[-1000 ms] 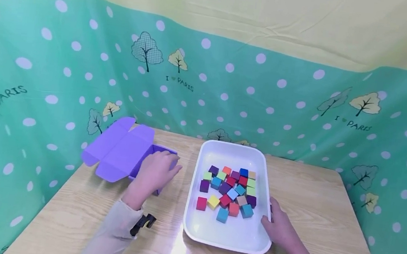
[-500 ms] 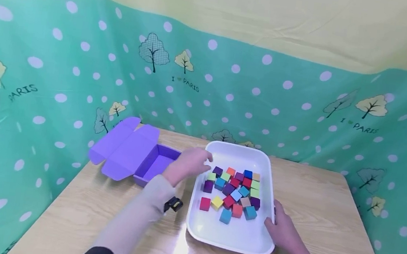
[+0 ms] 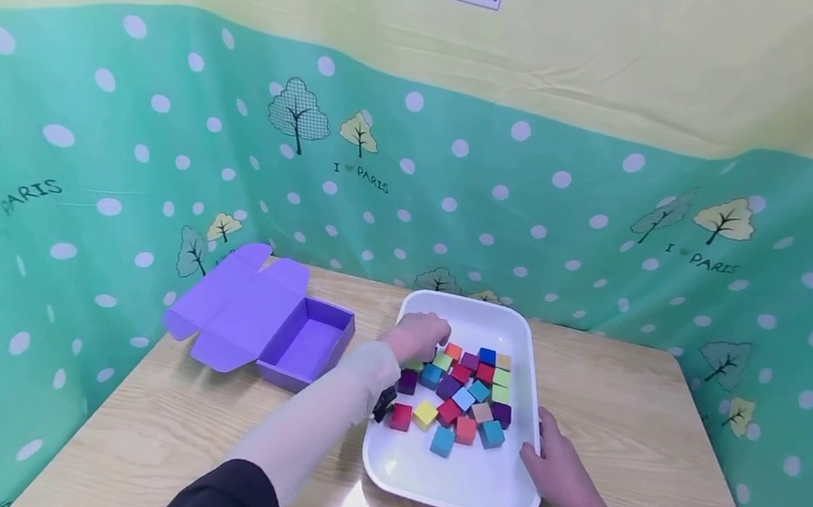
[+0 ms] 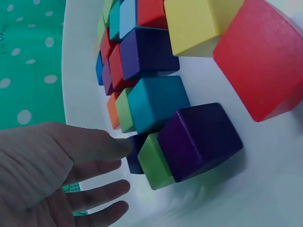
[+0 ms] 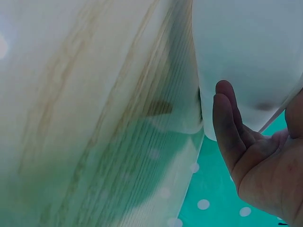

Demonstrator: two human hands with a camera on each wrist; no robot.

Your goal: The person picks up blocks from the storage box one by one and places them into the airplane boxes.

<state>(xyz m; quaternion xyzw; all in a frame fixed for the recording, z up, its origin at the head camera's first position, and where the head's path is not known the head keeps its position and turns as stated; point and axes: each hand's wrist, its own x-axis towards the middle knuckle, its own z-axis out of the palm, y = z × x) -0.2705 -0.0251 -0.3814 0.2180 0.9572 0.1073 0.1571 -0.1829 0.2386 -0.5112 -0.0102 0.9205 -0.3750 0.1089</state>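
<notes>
A white tray (image 3: 448,484) holds several coloured wooden cubes. My left hand (image 3: 418,336) reaches over its far left part in the head view. The left wrist view has the thumb tip overlapping a dark purple cube (image 4: 136,153), with the index fingertip just short of it and the other fingers extended. Beside that cube are a light green cube (image 4: 155,163), a larger-looking purple cube (image 4: 201,142) and a teal cube (image 4: 158,104). My right hand (image 3: 559,463) grips the tray's right rim, thumb over the edge and fingers against the outer wall.
An open purple cardboard box (image 3: 305,347) stands left of the tray, its lid (image 3: 238,310) folded back to the left. Both rest on a wooden table (image 3: 631,396). A green and yellow curtain (image 3: 538,160) closes off the back and sides.
My left hand has moved right, from over the purple box, across the tray's left rim and down to the cubes. The right hand keeps its hold on the tray.
</notes>
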